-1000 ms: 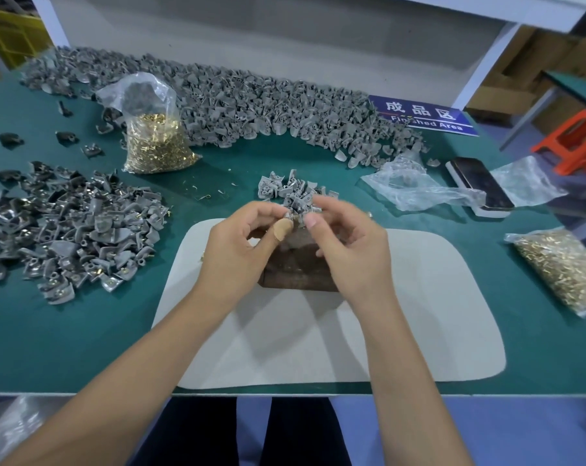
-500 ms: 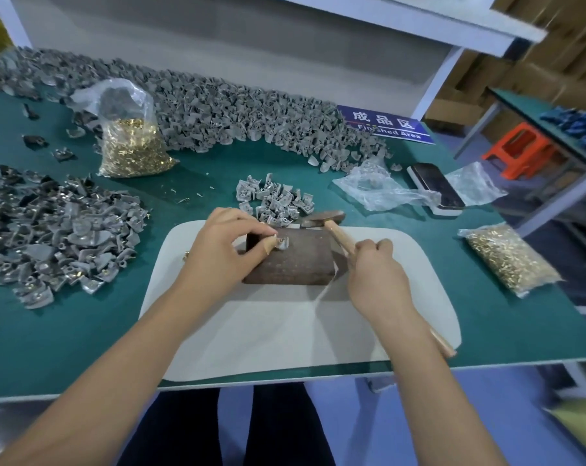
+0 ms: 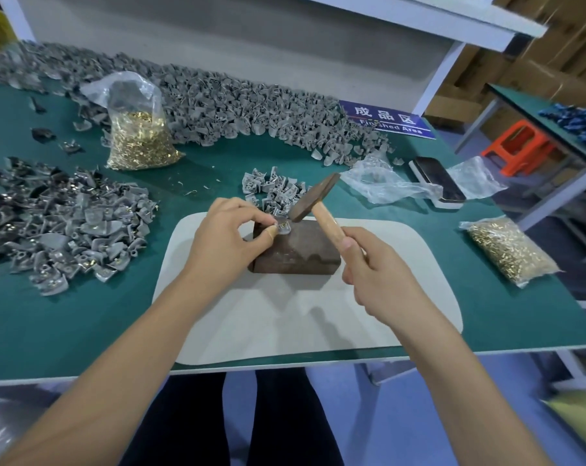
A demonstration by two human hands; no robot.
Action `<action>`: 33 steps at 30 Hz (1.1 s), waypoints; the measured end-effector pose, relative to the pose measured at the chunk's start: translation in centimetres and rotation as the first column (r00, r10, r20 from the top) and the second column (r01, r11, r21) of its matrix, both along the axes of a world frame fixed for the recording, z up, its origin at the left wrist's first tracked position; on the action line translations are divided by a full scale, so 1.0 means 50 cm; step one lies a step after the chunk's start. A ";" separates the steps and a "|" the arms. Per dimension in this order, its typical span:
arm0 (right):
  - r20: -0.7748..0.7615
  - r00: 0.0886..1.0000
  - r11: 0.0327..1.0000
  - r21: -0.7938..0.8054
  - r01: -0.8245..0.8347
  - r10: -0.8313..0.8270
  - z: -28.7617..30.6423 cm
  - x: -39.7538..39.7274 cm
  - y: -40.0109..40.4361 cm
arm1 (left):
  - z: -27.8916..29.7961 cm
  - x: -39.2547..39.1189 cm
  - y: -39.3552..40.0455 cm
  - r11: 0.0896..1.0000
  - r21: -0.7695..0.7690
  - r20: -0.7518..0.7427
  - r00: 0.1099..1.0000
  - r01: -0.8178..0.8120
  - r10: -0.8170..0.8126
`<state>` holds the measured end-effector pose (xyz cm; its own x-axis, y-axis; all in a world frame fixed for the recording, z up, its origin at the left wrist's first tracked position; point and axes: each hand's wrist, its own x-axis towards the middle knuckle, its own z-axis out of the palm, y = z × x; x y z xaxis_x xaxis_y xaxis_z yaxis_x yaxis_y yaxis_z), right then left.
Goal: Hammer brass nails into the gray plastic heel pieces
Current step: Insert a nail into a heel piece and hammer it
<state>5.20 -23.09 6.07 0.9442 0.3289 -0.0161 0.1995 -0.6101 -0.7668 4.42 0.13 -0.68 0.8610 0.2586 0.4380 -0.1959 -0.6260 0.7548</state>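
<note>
- Right hand [image 3: 382, 270] grips the hammer [image 3: 318, 205] handle; its head hangs just above and right of the heel piece [image 3: 282, 227].
- Left hand [image 3: 231, 237] pinches that piece on the block [image 3: 295, 250], mid-table.

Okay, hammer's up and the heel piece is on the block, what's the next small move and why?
Probably a short tap straight down. The right hand holds the hammer raised just above the heel piece, which the left hand pinches on the brown block. Brass shows at the piece, and the left fingers sit close, so strike lightly.
</note>
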 end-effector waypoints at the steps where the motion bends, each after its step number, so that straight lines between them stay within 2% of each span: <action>1: 0.037 0.999 1.000 -0.016 -0.007 0.007 0.001 -0.002 -0.001 | 0.000 0.000 -0.001 1.000 0.008 -0.002 1.000 -0.011 0.011; 4: 0.152 0.988 0.999 -0.044 -0.010 0.017 0.011 -0.007 -0.008 | -0.001 0.000 -0.003 0.998 0.039 -0.012 0.998 -0.055 0.055; 7: 0.250 0.968 1.000 0.016 0.014 -0.018 0.016 -0.010 -0.009 | -0.001 0.000 -0.003 0.997 0.049 -0.031 0.997 -0.066 0.068; 9: 0.239 0.971 1.000 0.019 0.006 -0.010 0.010 -0.018 0.001 | -0.001 0.001 -0.002 0.996 0.056 -0.042 0.996 -0.075 0.078; 13: 0.138 0.987 0.983 -0.177 -0.055 0.080 0.005 -0.021 0.006 | 0.001 0.001 0.000 0.994 0.071 -0.055 0.995 -0.081 0.085; 19: 0.232 0.973 0.999 -0.043 0.003 0.007 0.012 -0.022 0.013 | 0.000 0.001 0.000 0.996 0.052 -0.055 0.996 -0.068 0.071; 23: 0.166 0.984 0.986 -0.164 -0.040 0.067 0.003 -0.023 0.008 | 0.001 0.001 0.003 0.997 0.047 -0.060 0.997 -0.055 0.058; 27: 0.242 0.970 1.000 -0.013 0.024 -0.020 -0.002 -0.034 0.015 | -0.001 0.002 0.004 0.997 0.053 -0.056 0.997 -0.058 0.061; 31: 0.174 0.983 0.985 -0.170 -0.032 0.062 -0.005 -0.027 0.016 | -0.001 0.003 0.004 0.997 0.054 -0.077 0.995 -0.061 0.065; 33: 0.195 0.979 0.987 -0.157 -0.025 0.056 0.001 -0.020 0.014 | -0.002 0.002 0.004 0.997 0.048 -0.075 0.995 -0.064 0.067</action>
